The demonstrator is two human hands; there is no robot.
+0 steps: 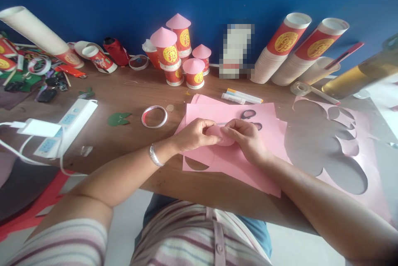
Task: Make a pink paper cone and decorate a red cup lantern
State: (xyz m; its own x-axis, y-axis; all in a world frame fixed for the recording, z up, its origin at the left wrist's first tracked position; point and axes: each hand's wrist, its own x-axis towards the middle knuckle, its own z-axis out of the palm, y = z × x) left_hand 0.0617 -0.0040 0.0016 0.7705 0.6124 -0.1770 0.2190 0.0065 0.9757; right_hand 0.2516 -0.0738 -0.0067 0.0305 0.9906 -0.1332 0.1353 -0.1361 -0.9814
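Between my two hands is a small pink paper piece (226,139), pinched on both sides. My left hand (197,134), with a silver bracelet on the wrist, grips its left edge between thumb and fingers. On the other side my right hand (247,138) grips the right edge, its thumb on top. Beneath lie stacked pink paper sheets (248,175), one with a curved cutout at the lower left. Dark-handled scissors (248,114) rest on the sheets just behind my hands, their blades partly hidden.
Red paper cups with pink cone tops (168,46) stand by the blue wall. Tall cup stacks (289,46) lean at the right. A tape roll (154,117), markers (244,96), a power strip (66,129) and cut pink scraps (351,146) lie around the table.
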